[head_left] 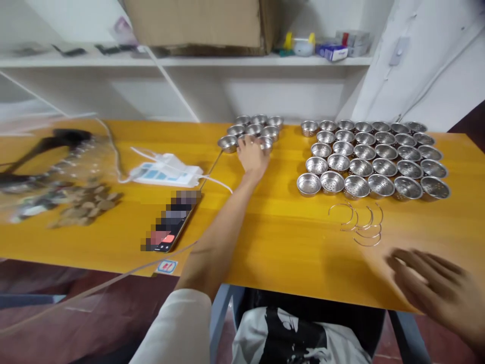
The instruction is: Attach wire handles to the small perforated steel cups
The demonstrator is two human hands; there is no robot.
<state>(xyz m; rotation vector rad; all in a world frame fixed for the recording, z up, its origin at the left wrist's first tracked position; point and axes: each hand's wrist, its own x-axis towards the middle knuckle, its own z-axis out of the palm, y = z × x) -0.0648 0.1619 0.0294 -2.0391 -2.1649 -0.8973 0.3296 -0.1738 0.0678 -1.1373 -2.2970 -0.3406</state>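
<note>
Reaching forward, my left hand (253, 157) has its fingers curled over the front of a small cluster of metal cups. Its fingertips are at the rim of a front-row cup (267, 143), partly covered by the hand. At the cluster's left front corner stands another shiny cup (229, 144). My right hand (435, 288), smeared by motion, hovers over the table's front right with its fingers stretched out; I make out nothing held in it. Several thin curved wires (367, 225) lie just beyond it. Behind them stand rows of perforated metal cups (356, 187).
A smartphone (176, 222) and a white power strip (166, 172) with cables lie left of my arm. Farther left are a blurred pile of brown pieces (89, 202) and a clear bag (87, 156). A shelf (212, 61) holding a cardboard box (197, 23) runs behind the table.
</note>
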